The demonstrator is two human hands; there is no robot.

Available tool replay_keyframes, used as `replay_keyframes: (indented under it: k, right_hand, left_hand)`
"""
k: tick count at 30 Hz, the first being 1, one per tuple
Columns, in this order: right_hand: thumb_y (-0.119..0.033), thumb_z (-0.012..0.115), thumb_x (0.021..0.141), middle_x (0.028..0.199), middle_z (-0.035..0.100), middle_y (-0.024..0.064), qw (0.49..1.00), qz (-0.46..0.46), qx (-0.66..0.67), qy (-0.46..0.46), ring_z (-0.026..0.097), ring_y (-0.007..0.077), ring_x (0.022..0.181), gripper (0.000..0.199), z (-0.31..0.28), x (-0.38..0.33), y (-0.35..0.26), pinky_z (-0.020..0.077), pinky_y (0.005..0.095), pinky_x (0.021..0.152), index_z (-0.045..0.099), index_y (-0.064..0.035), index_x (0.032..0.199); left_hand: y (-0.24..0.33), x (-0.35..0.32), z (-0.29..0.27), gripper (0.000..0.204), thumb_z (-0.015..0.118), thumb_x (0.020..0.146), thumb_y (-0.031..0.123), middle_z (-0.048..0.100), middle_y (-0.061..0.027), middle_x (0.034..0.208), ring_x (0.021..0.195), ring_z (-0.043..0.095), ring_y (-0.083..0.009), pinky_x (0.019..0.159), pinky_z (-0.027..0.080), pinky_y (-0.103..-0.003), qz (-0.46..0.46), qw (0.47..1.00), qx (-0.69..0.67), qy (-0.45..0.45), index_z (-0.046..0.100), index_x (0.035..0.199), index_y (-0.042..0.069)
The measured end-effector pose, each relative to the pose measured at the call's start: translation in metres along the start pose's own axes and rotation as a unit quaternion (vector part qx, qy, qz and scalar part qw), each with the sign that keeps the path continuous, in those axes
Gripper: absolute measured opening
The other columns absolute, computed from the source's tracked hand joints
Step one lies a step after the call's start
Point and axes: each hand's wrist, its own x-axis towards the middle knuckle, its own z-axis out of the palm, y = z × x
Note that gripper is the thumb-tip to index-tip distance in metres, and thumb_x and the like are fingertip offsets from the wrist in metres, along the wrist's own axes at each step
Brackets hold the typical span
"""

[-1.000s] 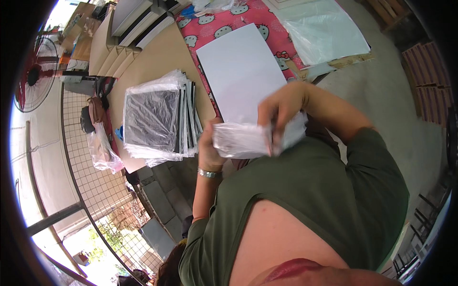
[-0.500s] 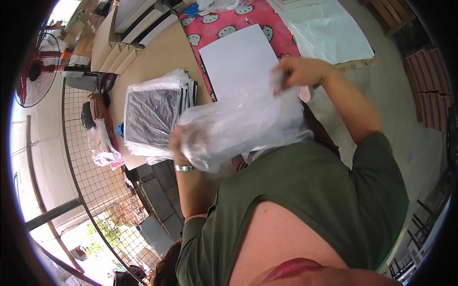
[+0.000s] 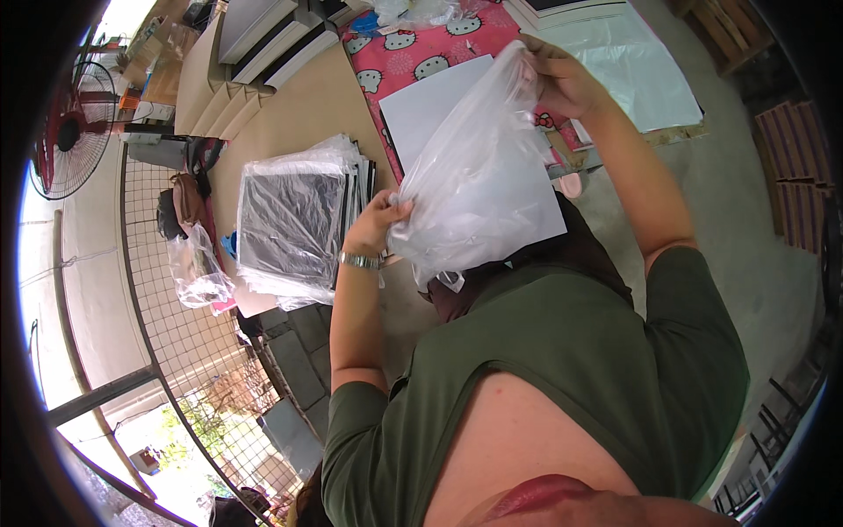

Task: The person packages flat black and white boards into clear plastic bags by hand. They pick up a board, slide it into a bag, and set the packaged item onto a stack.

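A clear plastic bag [image 3: 470, 189] is stretched slantwise between my two hands over a white sheet or board [image 3: 423, 105]. My left hand [image 3: 379, 221], with a metal watch at the wrist, pinches the bag's near left edge. Farther off and to the right, my right hand [image 3: 564, 81] grips the bag's upper corner, its fingers closed. Through the film the white sheet shows down to its near right corner, close to my lap. Left of my left hand lies a stack of dark, flat, plastic-wrapped pieces [image 3: 291, 220].
Pink patterned cloth [image 3: 465, 26] covers part of the table [image 3: 307, 104]. Thick boxes or binders [image 3: 263, 39] stand at the far left. Clear plastic sheeting [image 3: 606, 66] lies at the far right. A red fan [image 3: 72, 130] and wire mesh [image 3: 162, 255] are at the left.
My right hand has moved up and away, pulling the bag into a slanted, stretched shape. My left hand has shifted up and right. More of the white sheet's near right corner shows now.
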Motion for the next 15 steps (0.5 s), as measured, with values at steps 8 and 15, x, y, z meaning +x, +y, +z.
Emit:
replay_keyframes:
  k: [8, 15]
  right_hand:
    - [-0.015, 0.06, 0.078, 0.073, 0.051, -0.0013, 0.959, 0.096, -0.188, 0.188, 0.048, 0.0104, 0.063, 0.027, -0.08, 0.078, 0.03, 0.042, 0.0245, 0.062, 0.055, -0.0083, 0.104]
    - [-0.027, 0.052, 0.077, 0.093, 0.063, 0.0179, 0.446, 0.017, -0.88, 0.165, 0.061, 0.0316, 0.086, 0.031, -0.136, 0.137, 0.072, 0.0473, 0.0417, 0.074, 0.063, -0.0029, 0.094]
  left_hand:
    - [0.035, 0.137, -0.053, 0.026, 0.053, 0.075, 0.016, 0.06, -0.0145, 0.098, 0.08, 0.06, -0.0266, 0.067, 0.05, -0.038, 0.021, 0.967, -0.238, 0.091, 0.056, 0.096, 0.001]
    - [0.023, 0.233, -0.043, 0.015, 0.058, 0.079, 0.015, 0.054, -0.0066, 0.069, 0.06, 0.05, -0.0164, 0.054, 0.041, -0.028, 0.014, 0.939, 0.233, 0.253, 0.058, 0.077, 0.001]
